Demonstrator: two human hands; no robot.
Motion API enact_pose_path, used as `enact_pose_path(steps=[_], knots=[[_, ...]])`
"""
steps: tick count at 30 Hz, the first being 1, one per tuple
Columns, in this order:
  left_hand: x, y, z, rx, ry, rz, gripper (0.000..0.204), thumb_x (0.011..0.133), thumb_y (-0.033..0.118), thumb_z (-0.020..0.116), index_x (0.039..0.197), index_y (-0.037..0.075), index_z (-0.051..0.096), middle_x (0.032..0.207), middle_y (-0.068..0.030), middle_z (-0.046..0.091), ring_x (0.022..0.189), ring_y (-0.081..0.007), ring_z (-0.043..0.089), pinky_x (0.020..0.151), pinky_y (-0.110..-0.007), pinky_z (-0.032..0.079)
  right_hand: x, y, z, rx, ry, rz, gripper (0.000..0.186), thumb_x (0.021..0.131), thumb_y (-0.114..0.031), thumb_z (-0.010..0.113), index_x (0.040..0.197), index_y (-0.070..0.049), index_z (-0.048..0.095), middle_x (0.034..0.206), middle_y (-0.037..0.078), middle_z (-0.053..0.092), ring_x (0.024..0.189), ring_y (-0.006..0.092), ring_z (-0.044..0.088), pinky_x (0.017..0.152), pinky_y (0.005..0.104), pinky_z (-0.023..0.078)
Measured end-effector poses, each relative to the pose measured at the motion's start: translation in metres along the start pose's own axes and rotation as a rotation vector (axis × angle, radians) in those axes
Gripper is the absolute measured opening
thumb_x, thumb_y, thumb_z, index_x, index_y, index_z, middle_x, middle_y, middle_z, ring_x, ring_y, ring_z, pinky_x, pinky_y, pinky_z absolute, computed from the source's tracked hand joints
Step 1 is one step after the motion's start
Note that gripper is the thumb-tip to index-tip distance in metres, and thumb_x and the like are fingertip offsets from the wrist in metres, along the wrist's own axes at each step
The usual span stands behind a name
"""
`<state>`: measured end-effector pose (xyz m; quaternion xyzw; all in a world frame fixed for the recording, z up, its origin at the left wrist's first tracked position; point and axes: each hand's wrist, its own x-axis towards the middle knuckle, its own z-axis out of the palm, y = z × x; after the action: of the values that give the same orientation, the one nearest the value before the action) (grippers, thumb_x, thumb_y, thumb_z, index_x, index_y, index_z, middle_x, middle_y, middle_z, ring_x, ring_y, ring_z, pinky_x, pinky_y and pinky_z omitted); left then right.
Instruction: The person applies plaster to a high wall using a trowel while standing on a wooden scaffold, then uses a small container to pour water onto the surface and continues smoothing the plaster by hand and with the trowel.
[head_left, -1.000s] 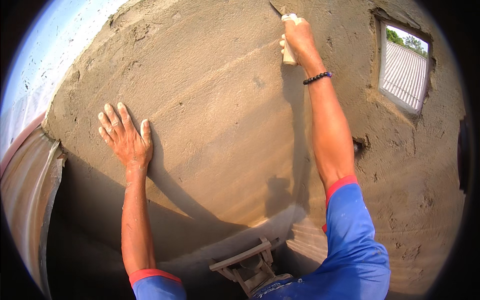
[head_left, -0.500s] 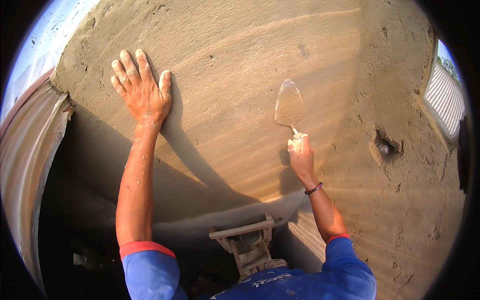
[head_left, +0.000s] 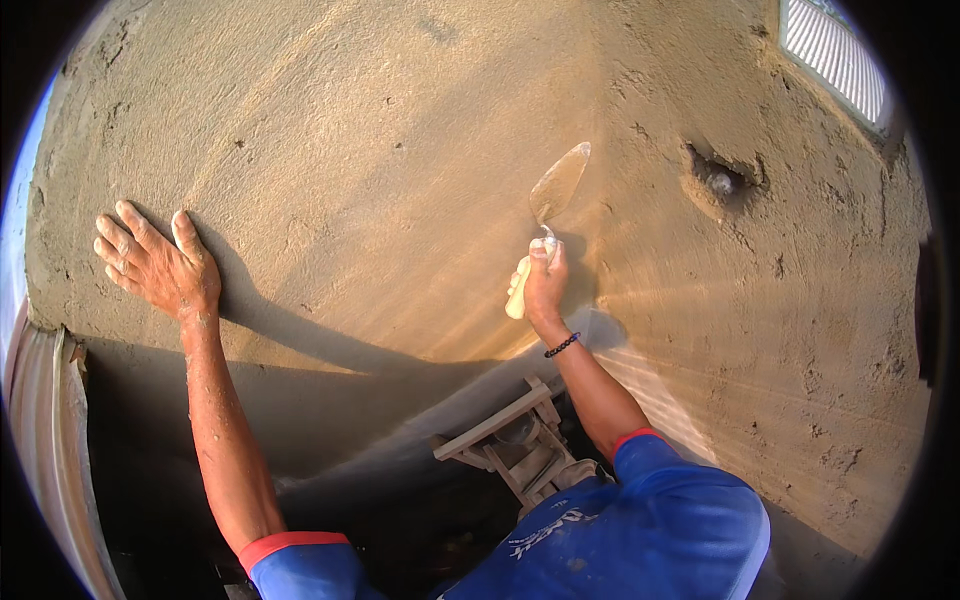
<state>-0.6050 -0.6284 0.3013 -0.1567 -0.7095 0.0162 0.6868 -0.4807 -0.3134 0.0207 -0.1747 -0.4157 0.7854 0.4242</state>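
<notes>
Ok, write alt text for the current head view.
A bare right hand grips a trowel by its pale handle before a sunlit plastered wall; the left hand rests open against it. Below is a wooden frame.

The person's left grip [head_left: 163, 267] was spread flat, thumb [head_left: 187, 236] apart from fanned fingers [head_left: 137, 225], the left forearm [head_left: 222, 430] slanting up and outward. The right grip [head_left: 542, 283] was curled, fingers wrapped, and the right forearm [head_left: 598, 402] slanted up leftward.

White lettering [head_left: 552, 532] stands on the blue shirt [head_left: 665, 520]; it is too skewed to read clearly.
</notes>
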Motion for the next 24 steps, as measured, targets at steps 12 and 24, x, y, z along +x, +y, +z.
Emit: enact_pose_path(steps=[12,24], knots=[[0.005,0.01,-0.001,-0.014,0.076,0.032,0.088,0.09,0.072,0.019,0.147,0.005,0.027,0.151,-0.0236,0.022,0.14,-0.0406,0.017,0.113,-0.052,0.011,-0.024,0.12,-0.069,0.351,0.294,0.461,0.023,0.093,-0.032,0.05,0.094,-0.013,0.039,0.064,0.004,0.045,0.045,0.0167,0.047,0.038,0.0323,0.042],[0.004,0.031,-0.004,0.014,-0.077,0.034,0.092,0.093,0.067,0.012,0.147,-0.007,0.011,0.148,-0.0373,0.011,0.139,-0.0495,0.013,0.109,-0.062,0.012,-0.014,0.193,-0.123,0.615,0.543,0.715,0.026,0.094,-0.042,0.049,0.096,-0.017,0.042,0.067,0.001,0.042,0.051,0.0164,0.046,0.046,0.0343,0.039]])
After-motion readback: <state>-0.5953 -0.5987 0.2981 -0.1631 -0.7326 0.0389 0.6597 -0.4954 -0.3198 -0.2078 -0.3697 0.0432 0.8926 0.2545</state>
